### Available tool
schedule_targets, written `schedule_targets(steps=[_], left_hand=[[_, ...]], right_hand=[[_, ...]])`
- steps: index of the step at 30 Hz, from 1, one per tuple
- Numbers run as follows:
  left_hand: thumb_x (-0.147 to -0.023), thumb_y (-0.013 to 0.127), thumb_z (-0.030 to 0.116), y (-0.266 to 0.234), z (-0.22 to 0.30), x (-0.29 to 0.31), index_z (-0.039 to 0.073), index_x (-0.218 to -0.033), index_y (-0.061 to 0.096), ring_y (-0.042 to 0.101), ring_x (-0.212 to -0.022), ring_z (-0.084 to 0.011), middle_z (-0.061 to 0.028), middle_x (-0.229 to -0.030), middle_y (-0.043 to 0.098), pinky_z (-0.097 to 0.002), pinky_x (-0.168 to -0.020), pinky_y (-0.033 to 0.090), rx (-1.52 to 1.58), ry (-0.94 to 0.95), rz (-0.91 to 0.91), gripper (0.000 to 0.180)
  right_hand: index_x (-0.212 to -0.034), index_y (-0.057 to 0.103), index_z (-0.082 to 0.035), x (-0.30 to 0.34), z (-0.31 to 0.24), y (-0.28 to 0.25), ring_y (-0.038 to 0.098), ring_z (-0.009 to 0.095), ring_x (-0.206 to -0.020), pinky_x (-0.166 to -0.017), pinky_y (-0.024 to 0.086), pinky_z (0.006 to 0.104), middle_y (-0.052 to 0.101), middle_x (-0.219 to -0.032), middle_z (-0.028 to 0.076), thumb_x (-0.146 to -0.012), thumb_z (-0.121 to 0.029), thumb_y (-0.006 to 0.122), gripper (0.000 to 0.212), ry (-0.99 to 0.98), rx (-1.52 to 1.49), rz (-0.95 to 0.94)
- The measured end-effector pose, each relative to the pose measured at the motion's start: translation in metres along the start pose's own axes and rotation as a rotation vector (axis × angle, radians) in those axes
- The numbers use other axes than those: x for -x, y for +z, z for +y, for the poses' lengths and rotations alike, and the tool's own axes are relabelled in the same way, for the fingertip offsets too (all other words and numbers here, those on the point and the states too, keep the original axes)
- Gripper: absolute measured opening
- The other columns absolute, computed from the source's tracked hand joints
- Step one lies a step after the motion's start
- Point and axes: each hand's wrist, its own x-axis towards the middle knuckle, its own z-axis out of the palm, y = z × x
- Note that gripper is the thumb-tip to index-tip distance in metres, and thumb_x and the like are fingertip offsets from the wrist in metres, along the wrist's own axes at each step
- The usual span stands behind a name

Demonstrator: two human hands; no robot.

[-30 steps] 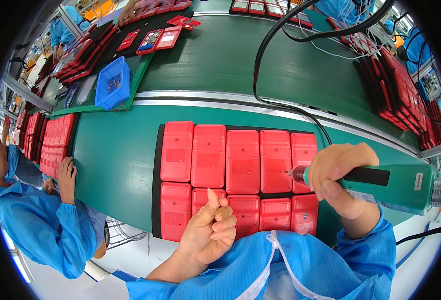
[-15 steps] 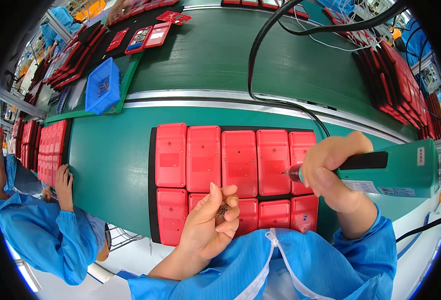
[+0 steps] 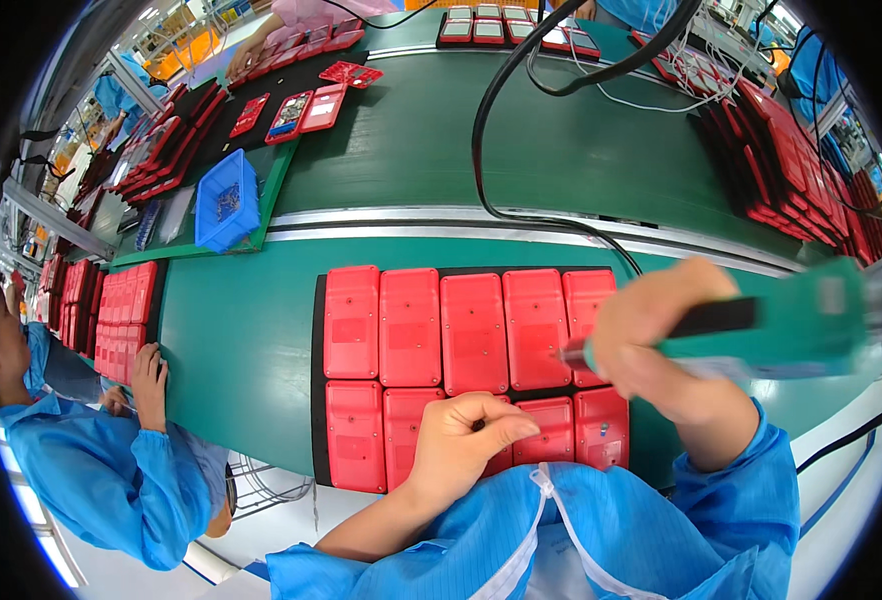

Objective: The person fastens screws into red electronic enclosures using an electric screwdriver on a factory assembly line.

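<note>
My right hand point(image 3: 651, 335) is wrapped round a green and black electric screwdriver point(image 3: 811, 325), blurred by motion. Its tip points left, over the lower right of a red plastic casing point(image 3: 535, 325) in the far row. Two rows of such casings lie side by side on a black mat point(image 3: 320, 420), small holes showing in their backs. Over the near row, my left hand point(image 3: 461, 440) is curled closed with thumb and forefinger close together. Small screws showed in its palm a moment ago; its fingers now hide them. A near-row casing point(image 3: 602, 425) at the right carries small blue marks.
A blue bin point(image 3: 228, 203) of small parts stands at the far left. A black cable point(image 3: 481, 150) hangs over the green bench point(image 3: 231, 330). Stacked red casings point(image 3: 801, 180) stand at the far right. At left, a co-worker's hand point(image 3: 149, 385) is beside more casings.
My left hand has turned over and moved right, its fingers now curled downward. The screwdriver has shifted slightly left, its tip now a bit lower. The whole view has shifted a little.
</note>
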Motion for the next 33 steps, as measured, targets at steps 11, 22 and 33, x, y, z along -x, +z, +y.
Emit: schedule_targets(steps=[11,22,33], left_hand=[[-0.066,0.068,0.011,0.016,0.017,0.007,0.005,-0.071,0.066,0.052,-0.055,-0.0122,-0.0041,-0.062,0.060,-0.0233,-0.049,0.040,-0.468,0.295,-0.030,0.008],[-0.062,0.069,0.006,0.020,0.011,0.009,0.001,-0.069,0.064,0.048,-0.048,-0.0139,-0.0055,-0.053,0.053,-0.0252,-0.046,0.036,-0.489,0.366,0.024,0.010],[-0.064,0.069,0.008,0.028,0.009,0.009,0.002,-0.081,0.063,0.049,-0.050,-0.0124,-0.0029,-0.056,0.053,-0.0231,-0.048,0.040,-0.541,0.313,-0.006,0.019]], right_hand=[[-0.083,0.040,-0.003,0.017,-0.026,0.021,0.048,0.013,-0.036,-0.035,0.044,0.0245,0.050,-0.049,0.004,-0.074,-0.001,0.057,0.019,-0.419,-0.403,-0.004],[-0.082,0.041,-0.003,0.022,-0.029,0.017,0.049,0.013,-0.037,-0.036,0.045,0.0245,0.050,-0.051,0.004,-0.074,0.000,0.057,0.019,-0.402,-0.393,-0.054],[-0.081,0.039,-0.005,0.034,-0.036,0.015,0.048,0.013,-0.035,-0.033,0.043,0.0249,0.049,-0.049,0.003,-0.074,-0.003,0.058,0.020,-0.329,-0.311,0.088]])
